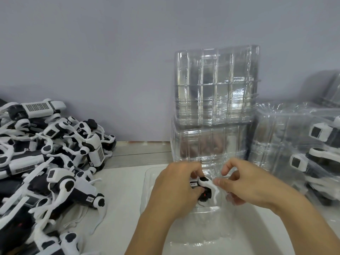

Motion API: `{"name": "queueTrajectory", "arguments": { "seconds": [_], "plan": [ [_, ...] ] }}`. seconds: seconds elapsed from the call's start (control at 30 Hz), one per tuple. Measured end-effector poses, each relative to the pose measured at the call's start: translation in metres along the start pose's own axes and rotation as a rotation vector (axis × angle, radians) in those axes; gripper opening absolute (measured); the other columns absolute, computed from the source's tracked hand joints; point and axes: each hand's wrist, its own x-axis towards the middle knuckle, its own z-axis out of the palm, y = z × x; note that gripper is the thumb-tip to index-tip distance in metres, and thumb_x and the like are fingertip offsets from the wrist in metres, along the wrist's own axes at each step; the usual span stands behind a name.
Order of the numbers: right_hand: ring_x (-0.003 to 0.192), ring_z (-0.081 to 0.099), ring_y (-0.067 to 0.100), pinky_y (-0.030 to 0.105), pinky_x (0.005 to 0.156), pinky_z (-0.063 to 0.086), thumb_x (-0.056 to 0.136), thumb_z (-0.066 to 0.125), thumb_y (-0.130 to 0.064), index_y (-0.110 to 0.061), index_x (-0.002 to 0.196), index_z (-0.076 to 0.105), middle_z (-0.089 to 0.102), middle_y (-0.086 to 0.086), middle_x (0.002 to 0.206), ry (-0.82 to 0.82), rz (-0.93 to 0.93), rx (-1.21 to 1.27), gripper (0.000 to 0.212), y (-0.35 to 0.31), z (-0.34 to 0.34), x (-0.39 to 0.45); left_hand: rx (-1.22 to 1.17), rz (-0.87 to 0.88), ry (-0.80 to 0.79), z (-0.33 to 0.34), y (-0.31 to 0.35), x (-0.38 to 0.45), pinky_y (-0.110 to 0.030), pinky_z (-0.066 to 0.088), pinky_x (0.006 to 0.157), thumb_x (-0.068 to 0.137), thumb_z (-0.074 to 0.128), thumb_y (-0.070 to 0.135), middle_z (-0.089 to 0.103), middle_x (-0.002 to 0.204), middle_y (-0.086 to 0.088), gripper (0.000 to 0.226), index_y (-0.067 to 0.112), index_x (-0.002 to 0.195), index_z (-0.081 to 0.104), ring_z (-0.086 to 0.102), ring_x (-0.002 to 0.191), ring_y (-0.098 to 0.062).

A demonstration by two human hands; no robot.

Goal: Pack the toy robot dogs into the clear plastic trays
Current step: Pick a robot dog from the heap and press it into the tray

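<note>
one toy dog (pixel 204 188), orientation unclear

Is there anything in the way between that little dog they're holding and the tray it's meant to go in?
Nothing visible. Both hands, left and right, hold the dog directly over the open tray on the table. The empty tray stacks stand behind it and the loose dogs lie off to the left.

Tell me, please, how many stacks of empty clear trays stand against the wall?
2 clearly: a tall stack standing on a lower stack, behind the hands. A blurred clear shape at the far right edge may be a third; it is cut off.
</note>
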Motion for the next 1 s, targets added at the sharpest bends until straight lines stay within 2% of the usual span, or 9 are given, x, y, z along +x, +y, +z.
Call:
{"name": "queueTrajectory", "arguments": {
  "seconds": [0.07, 0.17, 0.3, 0.37, 0.47, 0.63, 0.7, 0.83, 1.0],
  "plan": [
    [0.052, 0.066, 0.011, 0.023, 0.055, 0.054, 0.090, 0.073, -0.032, -0.015, 0.097, 0.055, 0.068, 0.004, 0.075, -0.003, -0.001, -0.003, 0.026, -0.001, 0.000, -0.001, -0.007, -0.012, -0.010, 0.001, 0.000, 0.001, -0.020, 0.046, 0.069, 0.084, 0.076, 0.029, 0.060, 0.092, 0.020, 0.014, 0.033, 0.092, 0.065, 0.056, 0.089, -0.003],
    [0.054, 0.066, 0.012, 0.031, 0.063, 0.060, 0.089, 0.073, -0.034, -0.016, 0.098, 0.055, 0.069, 0.003, 0.073, -0.006, 0.000, -0.022, 0.027, -0.002, 0.000, -0.001, -0.109, -0.035, -0.068, -0.003, 0.000, 0.003, -0.026, 0.051, 0.076, 0.085, 0.072, 0.036, 0.064, 0.091, 0.017, 0.008, 0.032, 0.087, 0.066, 0.058, 0.088, -0.002],
    [0.055, 0.065, 0.013, 0.041, 0.075, 0.062, 0.089, 0.073, -0.036, -0.016, 0.098, 0.055, 0.068, 0.001, 0.069, 0.001, 0.000, -0.053, 0.028, -0.002, -0.001, -0.002, -0.170, -0.081, -0.111, -0.005, 0.003, 0.002, -0.023, 0.045, 0.071, 0.075, 0.077, 0.055, 0.063, 0.085, 0.017, 0.028, 0.033, 0.077, 0.059, 0.056, 0.081, -0.001],
    [0.053, 0.064, 0.013, 0.039, 0.073, 0.062, 0.089, 0.073, -0.035, -0.016, 0.098, 0.055, 0.068, 0.001, 0.067, 0.004, 0.000, -0.052, 0.028, -0.002, 0.000, -0.002, -0.082, -0.095, -0.076, 0.001, 0.007, 0.002, -0.030, 0.045, 0.074, 0.068, 0.082, 0.051, 0.059, 0.084, 0.016, 0.036, 0.033, 0.074, 0.051, 0.053, 0.081, -0.006],
    [0.054, 0.066, 0.012, 0.036, 0.071, 0.061, 0.089, 0.073, -0.035, -0.017, 0.097, 0.055, 0.068, 0.000, 0.067, 0.013, -0.006, -0.069, 0.026, -0.001, 0.001, -0.001, 0.042, -0.073, -0.035, 0.006, 0.013, 0.002, -0.032, 0.038, 0.074, 0.069, 0.080, 0.047, 0.054, 0.085, 0.014, 0.043, 0.035, 0.069, 0.040, 0.046, 0.082, -0.011],
    [0.056, 0.067, 0.013, 0.038, 0.073, 0.061, 0.089, 0.073, -0.035, -0.018, 0.097, 0.054, 0.068, 0.000, 0.068, 0.012, 0.001, -0.076, 0.026, -0.001, 0.001, 0.000, -0.073, -0.106, -0.089, 0.000, 0.011, 0.002, -0.036, 0.047, 0.085, 0.076, 0.073, 0.031, 0.060, 0.089, 0.013, 0.023, 0.033, 0.072, 0.051, 0.052, 0.082, -0.010],
    [0.058, 0.067, 0.015, 0.037, 0.072, 0.060, 0.089, 0.073, -0.036, -0.018, 0.097, 0.054, 0.068, 0.001, 0.067, 0.010, 0.004, -0.078, 0.027, -0.001, 0.001, 0.001, -0.134, -0.114, -0.127, -0.005, 0.010, 0.001, -0.039, 0.048, 0.090, 0.078, 0.068, 0.035, 0.061, 0.088, 0.014, 0.012, 0.033, 0.076, 0.056, 0.054, 0.083, -0.006],
    [0.061, 0.068, 0.017, 0.038, 0.071, 0.060, 0.089, 0.072, -0.036, -0.017, 0.098, 0.054, 0.068, 0.003, 0.071, 0.005, 0.014, -0.081, 0.028, -0.002, 0.001, 0.000, -0.142, -0.138, -0.098, -0.005, 0.010, 0.001, -0.039, 0.046, 0.095, 0.085, 0.073, 0.044, 0.062, 0.089, 0.015, 0.022, 0.033, 0.075, 0.056, 0.054, 0.088, -0.002],
    [0.067, 0.071, 0.023, 0.042, 0.073, 0.062, 0.090, 0.072, -0.035, -0.018, 0.097, 0.054, 0.070, 0.006, 0.073, 0.011, 0.015, -0.109, 0.026, -0.002, 0.001, 0.000, -0.108, -0.209, -0.007, 0.003, 0.015, 0.001, -0.034, 0.046, 0.089, 0.082, 0.079, 0.043, 0.059, 0.085, 0.017, 0.032, 0.035, 0.067, 0.052, 0.051, 0.084, 0.000]
  ]
}}
